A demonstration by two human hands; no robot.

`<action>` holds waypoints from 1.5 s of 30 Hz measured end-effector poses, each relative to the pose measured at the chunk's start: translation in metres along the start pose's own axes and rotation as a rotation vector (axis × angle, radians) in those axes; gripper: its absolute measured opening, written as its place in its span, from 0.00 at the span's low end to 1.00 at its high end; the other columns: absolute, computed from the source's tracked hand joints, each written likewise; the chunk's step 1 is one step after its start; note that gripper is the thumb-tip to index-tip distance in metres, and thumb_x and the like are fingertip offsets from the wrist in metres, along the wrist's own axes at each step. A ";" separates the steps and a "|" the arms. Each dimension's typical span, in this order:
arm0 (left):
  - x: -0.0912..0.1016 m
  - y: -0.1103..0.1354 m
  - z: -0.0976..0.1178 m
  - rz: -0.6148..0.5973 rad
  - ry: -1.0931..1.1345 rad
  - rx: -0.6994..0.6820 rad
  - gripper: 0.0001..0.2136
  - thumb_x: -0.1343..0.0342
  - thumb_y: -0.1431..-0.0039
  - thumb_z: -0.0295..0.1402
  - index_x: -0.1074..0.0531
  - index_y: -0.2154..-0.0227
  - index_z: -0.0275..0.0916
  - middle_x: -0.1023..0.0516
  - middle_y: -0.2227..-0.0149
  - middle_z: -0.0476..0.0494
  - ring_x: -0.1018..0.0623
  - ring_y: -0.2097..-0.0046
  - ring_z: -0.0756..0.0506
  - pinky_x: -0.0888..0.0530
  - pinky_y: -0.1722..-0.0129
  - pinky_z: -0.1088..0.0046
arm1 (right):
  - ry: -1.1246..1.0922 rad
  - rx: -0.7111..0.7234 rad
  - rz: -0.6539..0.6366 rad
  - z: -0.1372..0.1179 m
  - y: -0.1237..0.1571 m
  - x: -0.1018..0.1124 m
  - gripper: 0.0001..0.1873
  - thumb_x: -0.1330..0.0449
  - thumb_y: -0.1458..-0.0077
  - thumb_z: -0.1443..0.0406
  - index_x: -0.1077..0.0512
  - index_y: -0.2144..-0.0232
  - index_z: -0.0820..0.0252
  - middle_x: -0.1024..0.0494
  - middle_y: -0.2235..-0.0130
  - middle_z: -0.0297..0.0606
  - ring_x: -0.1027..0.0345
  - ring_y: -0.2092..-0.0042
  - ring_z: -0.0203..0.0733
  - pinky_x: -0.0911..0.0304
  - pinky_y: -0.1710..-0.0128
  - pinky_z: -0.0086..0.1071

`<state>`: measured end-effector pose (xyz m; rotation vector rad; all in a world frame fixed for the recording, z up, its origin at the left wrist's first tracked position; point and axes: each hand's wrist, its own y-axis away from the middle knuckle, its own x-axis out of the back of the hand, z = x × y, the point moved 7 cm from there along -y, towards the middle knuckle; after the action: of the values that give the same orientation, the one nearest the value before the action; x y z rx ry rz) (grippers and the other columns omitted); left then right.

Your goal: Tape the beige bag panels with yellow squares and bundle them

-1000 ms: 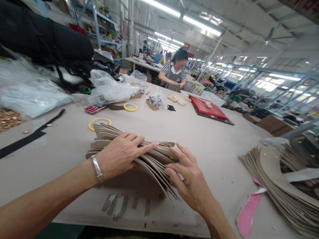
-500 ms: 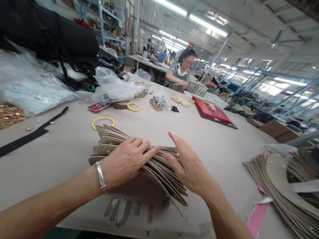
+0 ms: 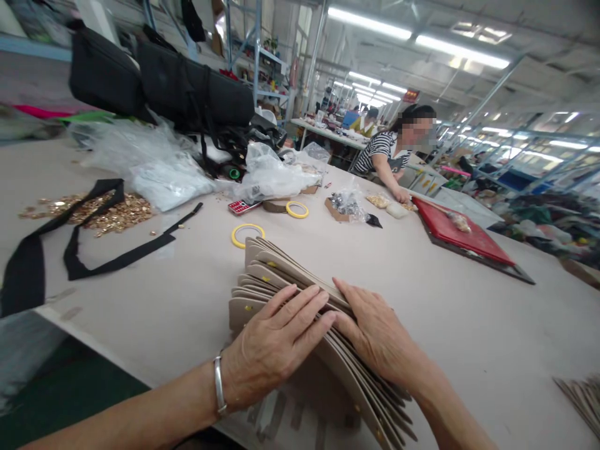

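Observation:
A thick bundle of taupe curved flat pieces (image 3: 304,269) stands fanned on edge on the table in front of me. Small gold-coloured fittings show on some pieces. My left hand (image 3: 276,344), with a silver bracelet at the wrist, lies over the bundle's near side, its fingers stretched across the upper edges. Against the right side rests my right hand (image 3: 379,331), fingers extended and thumb apart, touching the edges. The fingertips of both hands almost meet. Behind the bundle's far left end lies a yellow tape roll (image 3: 247,235).
Gold-coloured small parts (image 3: 126,212) and a black strip (image 3: 94,272) lie left. Plastic bags (image 3: 272,172), a calculator (image 3: 242,207) and a red board (image 3: 462,234) sit farther back. More taupe pieces (image 3: 581,400) are at the right edge. A person (image 3: 379,156) works across the table.
My right hand has come down from beside the bundle onto its edges. My left hand still lies on it. The view has turned left, showing more gold parts and black strip.

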<state>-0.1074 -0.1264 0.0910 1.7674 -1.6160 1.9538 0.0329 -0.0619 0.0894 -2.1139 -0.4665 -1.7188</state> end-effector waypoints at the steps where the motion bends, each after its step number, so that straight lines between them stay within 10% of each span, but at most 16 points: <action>1: 0.001 0.002 0.000 0.016 0.011 0.014 0.19 0.50 0.37 0.28 0.35 0.43 0.35 0.39 0.37 0.39 0.43 0.35 0.38 0.43 0.35 0.57 | -0.006 -0.009 -0.006 0.000 0.000 0.001 0.31 0.58 0.35 0.51 0.44 0.38 0.66 0.32 0.42 0.51 0.37 0.43 0.52 0.42 0.43 0.50; 9: -0.004 0.006 -0.006 0.041 0.082 0.106 0.17 0.52 0.38 0.25 0.33 0.47 0.36 0.27 0.51 0.43 0.31 0.47 0.45 0.41 0.37 0.60 | -0.168 -0.095 -0.063 0.007 -0.003 0.001 0.31 0.59 0.36 0.50 0.42 0.39 0.61 0.35 0.40 0.45 0.41 0.40 0.50 0.46 0.40 0.50; 18: 0.002 0.001 -0.001 -0.077 0.094 0.117 0.09 0.55 0.37 0.27 0.29 0.65 0.36 0.28 0.65 0.44 0.30 0.62 0.45 0.30 0.62 0.63 | -0.164 -0.140 -0.023 0.009 -0.004 0.002 0.29 0.53 0.39 0.50 0.39 0.41 0.56 0.32 0.41 0.41 0.39 0.42 0.49 0.44 0.41 0.48; 21: 0.010 0.002 0.004 -0.052 0.103 0.105 0.09 0.53 0.37 0.27 0.29 0.58 0.37 0.28 0.66 0.45 0.30 0.67 0.47 0.31 0.67 0.66 | -0.165 -0.163 -0.041 0.011 -0.001 0.003 0.34 0.48 0.43 0.46 0.41 0.39 0.53 0.34 0.40 0.39 0.41 0.41 0.50 0.44 0.41 0.48; 25: 0.022 0.004 0.002 0.094 0.029 0.185 0.19 0.52 0.38 0.23 0.36 0.44 0.36 0.36 0.44 0.33 0.29 0.53 0.43 0.29 0.59 0.65 | -0.136 -0.136 -0.058 0.010 -0.003 0.001 0.38 0.45 0.47 0.45 0.43 0.38 0.54 0.33 0.41 0.42 0.40 0.41 0.52 0.44 0.41 0.49; 31: 0.008 0.007 0.006 -0.047 0.073 0.163 0.12 0.53 0.36 0.28 0.29 0.54 0.36 0.25 0.58 0.45 0.29 0.60 0.44 0.29 0.61 0.64 | -0.073 -0.089 -0.027 0.009 -0.008 0.000 0.31 0.46 0.42 0.53 0.42 0.39 0.58 0.30 0.44 0.46 0.36 0.45 0.52 0.42 0.44 0.50; 39: -0.005 -0.001 -0.017 -0.271 0.043 0.220 0.22 0.53 0.38 0.33 0.41 0.41 0.39 0.39 0.38 0.42 0.43 0.37 0.39 0.42 0.40 0.58 | -0.203 -0.134 -0.020 0.011 -0.004 0.000 0.27 0.56 0.37 0.50 0.35 0.44 0.53 0.28 0.45 0.40 0.34 0.45 0.50 0.40 0.44 0.49; 45: -0.005 -0.010 -0.023 -0.226 0.057 0.272 0.18 0.50 0.40 0.32 0.35 0.47 0.35 0.31 0.51 0.41 0.34 0.48 0.40 0.40 0.41 0.58 | -0.264 -0.194 -0.051 0.012 -0.006 -0.001 0.23 0.58 0.36 0.52 0.32 0.48 0.51 0.25 0.48 0.36 0.32 0.48 0.48 0.40 0.44 0.48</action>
<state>-0.1152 -0.1030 0.0983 1.8659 -1.1197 2.1721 0.0401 -0.0504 0.0862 -2.5048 -0.4444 -1.5731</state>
